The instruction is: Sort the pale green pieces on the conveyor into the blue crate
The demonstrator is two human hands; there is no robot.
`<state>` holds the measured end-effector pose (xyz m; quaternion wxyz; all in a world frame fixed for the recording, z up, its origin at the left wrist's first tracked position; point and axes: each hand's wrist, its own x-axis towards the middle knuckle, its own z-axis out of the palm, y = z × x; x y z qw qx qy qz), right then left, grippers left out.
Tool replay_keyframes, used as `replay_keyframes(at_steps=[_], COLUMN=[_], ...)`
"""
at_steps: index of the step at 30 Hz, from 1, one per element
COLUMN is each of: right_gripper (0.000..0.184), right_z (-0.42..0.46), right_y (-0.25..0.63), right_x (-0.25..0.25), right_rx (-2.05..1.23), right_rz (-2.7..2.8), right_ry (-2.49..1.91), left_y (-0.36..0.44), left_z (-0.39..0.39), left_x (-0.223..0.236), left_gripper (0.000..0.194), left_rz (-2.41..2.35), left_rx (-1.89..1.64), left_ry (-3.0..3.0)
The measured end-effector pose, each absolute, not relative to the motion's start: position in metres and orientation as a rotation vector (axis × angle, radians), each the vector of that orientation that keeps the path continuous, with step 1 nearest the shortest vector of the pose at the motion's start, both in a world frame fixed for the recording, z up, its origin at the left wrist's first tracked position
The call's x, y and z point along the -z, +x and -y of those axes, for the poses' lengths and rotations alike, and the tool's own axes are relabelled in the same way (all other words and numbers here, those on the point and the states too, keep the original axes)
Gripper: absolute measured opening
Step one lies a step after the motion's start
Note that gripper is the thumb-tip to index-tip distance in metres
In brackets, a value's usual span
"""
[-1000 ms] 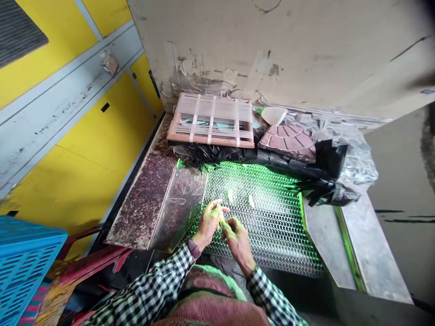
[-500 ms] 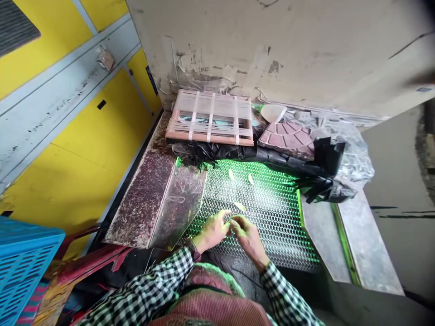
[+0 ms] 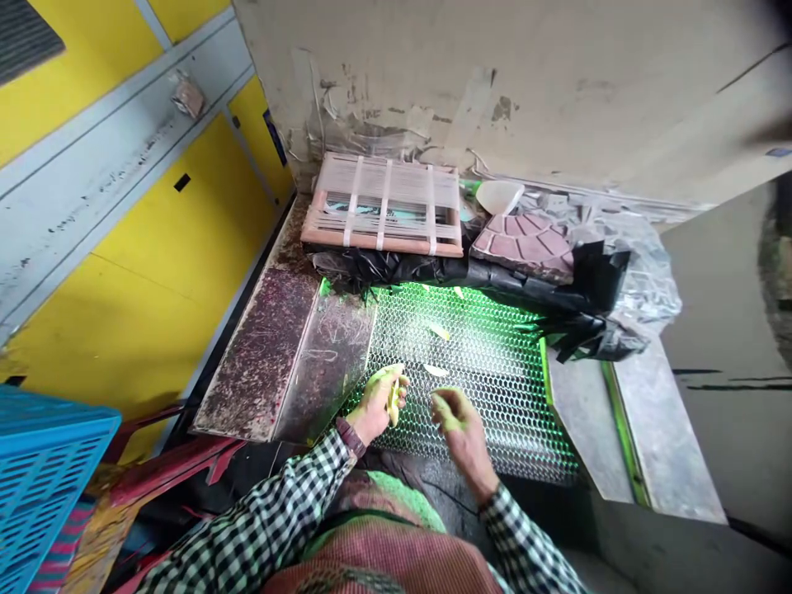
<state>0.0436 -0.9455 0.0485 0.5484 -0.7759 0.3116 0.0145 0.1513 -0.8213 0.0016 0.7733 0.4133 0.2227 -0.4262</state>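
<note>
Green-lit wire mesh point(image 3: 501, 388): a hexagonal panel lit from beneath, at lower centre of the frame; both hands work low over it, probably so that anything dropped lands there.
Left hand point(image 3: 375, 406): grip narrow, thumb and fingers closed on a slim pale-green sliver point(image 3: 393, 403), which stands nearly upright against the fingers, likely pinched that way to keep it steady; a dark wristband point(image 3: 351, 437) sits just behind the hand.
Right hand point(image 3: 463, 433): grip open, green-stained fingers loosely curled, nothing visible in them; it hangs just above the mesh, apart from the left hand.
Loose pieces: 2 pale slivers point(image 3: 436, 370) lie on the mesh, a little beyond the hands.
Far edge: black plastic sheeting point(image 3: 396, 268) runs along the mesh, with a wooden frame point(image 3: 384, 246) bound by 3 white straps, a fan-patterned maroon tile point(image 3: 525, 247) and a white scoop-shaped piece point(image 3: 499, 198) resting against the wall, seemingly kept back from the hands.
Left of the mesh: a stained steel plate point(image 3: 256, 355) lies flat, and a blue plastic crate point(image 3: 43, 487) sits at lower left of the frame.
Sleeves: black-and-white checked cuffs point(image 3: 263, 520) reach in from the bottom edge.
</note>
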Motion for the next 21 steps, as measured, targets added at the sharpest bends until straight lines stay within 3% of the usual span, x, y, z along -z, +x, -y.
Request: replay_keyframes(at_steps=[3, 12, 14, 18, 21], right_gripper=[0.042, 0.047, 0.047, 0.050, 0.054], right_z=[0.915, 0.924, 0.937, 0.951, 0.955], right_y=[0.044, 0.045, 0.044, 0.044, 0.043], right_x=[-0.044, -0.028, -0.029, -0.025, -0.019], right_rx=[-0.179, -0.073, -0.060, -0.050, -0.074], right_rz=[-0.644, -0.788, -0.830, -0.895, -0.908], right_ry=[-1.821, -1.575, -1.497, -1.399, -1.475], left_y=[0.148, 0.157, 0.155, 0.142, 0.135], left_z=[0.829, 0.828, 0.824, 0.824, 0.830], left_x=[-0.005, -0.001, 0.003, 0.002, 0.000], left_gripper=[0.025, 0.020, 0.018, 0.040, 0.033], left_rz=[-0.540, -0.547, -0.457, -0.122, 0.118], left_rx=[0.861, 0.646, 0.646, 0.869, 0.858], left_ry=[0.840, 0.939, 1.071, 1.244, 1.503])
